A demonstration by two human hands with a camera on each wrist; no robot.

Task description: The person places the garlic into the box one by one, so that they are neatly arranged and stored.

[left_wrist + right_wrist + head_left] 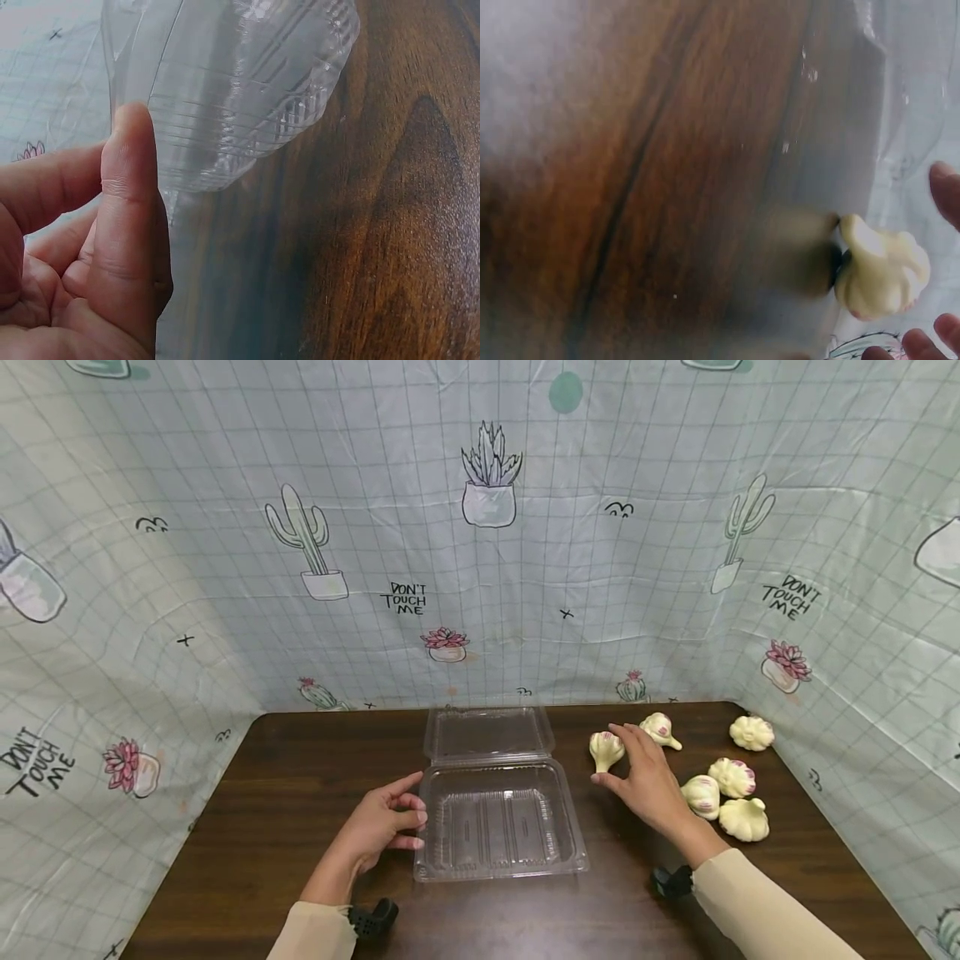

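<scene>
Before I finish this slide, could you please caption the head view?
Left hand at an open clear container; right hand beside a garlic bulb.

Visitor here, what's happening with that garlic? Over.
Left grip at clear container's left edge. Right grip open around one garlic bulb. Lid open behind container, seemingly out of the way.

The brown table [322,768] bears a container [491,829] and garlic bulbs [701,797].
</scene>
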